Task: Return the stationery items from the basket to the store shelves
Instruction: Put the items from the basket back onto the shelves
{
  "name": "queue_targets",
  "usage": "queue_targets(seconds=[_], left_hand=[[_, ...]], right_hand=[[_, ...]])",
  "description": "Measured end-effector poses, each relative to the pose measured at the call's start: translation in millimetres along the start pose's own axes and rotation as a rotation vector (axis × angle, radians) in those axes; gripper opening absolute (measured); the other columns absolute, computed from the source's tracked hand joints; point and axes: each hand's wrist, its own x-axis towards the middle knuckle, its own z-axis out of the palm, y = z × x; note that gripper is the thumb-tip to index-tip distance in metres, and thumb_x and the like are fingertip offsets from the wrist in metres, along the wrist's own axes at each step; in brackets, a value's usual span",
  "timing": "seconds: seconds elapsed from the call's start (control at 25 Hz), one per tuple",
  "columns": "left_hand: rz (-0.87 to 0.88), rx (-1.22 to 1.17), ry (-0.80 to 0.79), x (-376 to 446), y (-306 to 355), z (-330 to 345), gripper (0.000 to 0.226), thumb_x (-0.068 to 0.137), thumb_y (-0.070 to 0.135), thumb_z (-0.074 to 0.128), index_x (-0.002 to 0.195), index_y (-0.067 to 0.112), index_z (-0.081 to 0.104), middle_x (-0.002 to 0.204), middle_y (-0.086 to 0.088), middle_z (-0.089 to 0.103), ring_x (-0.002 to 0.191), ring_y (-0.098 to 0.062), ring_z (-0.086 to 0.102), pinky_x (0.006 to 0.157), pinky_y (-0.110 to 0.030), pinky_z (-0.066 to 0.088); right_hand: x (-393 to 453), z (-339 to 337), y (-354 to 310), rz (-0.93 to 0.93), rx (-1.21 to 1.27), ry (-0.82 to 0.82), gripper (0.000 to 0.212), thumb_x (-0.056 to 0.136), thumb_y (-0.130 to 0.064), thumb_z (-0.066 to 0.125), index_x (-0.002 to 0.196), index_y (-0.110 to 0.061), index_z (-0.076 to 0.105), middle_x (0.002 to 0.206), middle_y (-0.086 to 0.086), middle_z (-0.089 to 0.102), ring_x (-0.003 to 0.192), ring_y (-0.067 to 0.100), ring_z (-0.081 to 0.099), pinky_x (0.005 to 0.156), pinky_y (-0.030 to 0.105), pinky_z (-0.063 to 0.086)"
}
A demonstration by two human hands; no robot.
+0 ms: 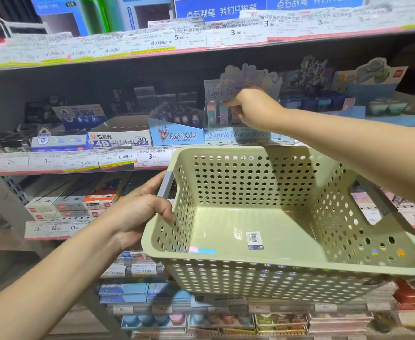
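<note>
My left hand (pixel 140 212) grips the grey handle on the left side of a pale green perforated basket (pixel 287 261), held in front of the shelves. Inside the basket only a small pink-and-blue item (pixel 201 250) lies at the near left corner, beside a barcode sticker on the floor. My right hand (pixel 248 109) reaches over the basket into the Sanrio Characters display box (pixel 238 134) on the middle shelf. Its fingers curl around a small pastel eraser (pixel 226 111) standing among others there; most of that eraser is hidden by the fingers.
Left of the Sanrio box stand a blue roller-eraser box (pixel 177 136) and a white 4B eraser box (pixel 120 139). More display boxes (pixel 324 99) fill the shelf to the right. Price tags line every shelf edge. Lower shelves hold boxed stationery.
</note>
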Motion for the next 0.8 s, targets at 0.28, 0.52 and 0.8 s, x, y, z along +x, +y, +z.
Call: queue_targets(seconds=[0.28, 0.52, 0.8], left_hand=[[0.007, 0.009, 0.004, 1, -1, 2, 0.082, 0.069, -0.025, 0.028, 0.112, 0.036, 0.061, 0.061, -0.010, 0.062, 0.044, -0.022, 0.058, 0.042, -0.031, 0.049], [0.002, -0.002, 0.007, 1, -4, 3, 0.083, 0.069, -0.026, 0.028, 0.111, 0.037, 0.062, 0.059, -0.009, 0.062, 0.043, -0.021, 0.058, 0.041, -0.030, 0.049], [0.013, 0.022, -0.001, 5, -9, 5, 0.084, 0.067, -0.026, 0.030, 0.117, 0.034, 0.059, 0.065, -0.012, 0.060, 0.043, -0.020, 0.057, 0.043, -0.028, 0.048]], right_hand=[[-18, -2, -4, -0.062, 0.070, 0.064, 0.043, 0.089, -0.005, 0.043, 0.132, -0.011, 0.045, 0.092, 0.003, 0.047, 0.090, 0.025, 0.051, 0.074, 0.032, 0.038], [-76, 11, -36, -0.416, 0.109, -0.053, 0.025, 0.083, -0.031, 0.044, 0.074, -0.014, 0.061, 0.065, -0.005, 0.054, 0.058, 0.016, 0.050, 0.056, 0.026, 0.041], [-109, 78, -75, -0.317, 0.154, -0.882, 0.020, 0.080, -0.012, 0.068, 0.099, -0.006, 0.068, 0.087, 0.005, 0.068, 0.075, 0.013, 0.055, 0.066, 0.022, 0.042]])
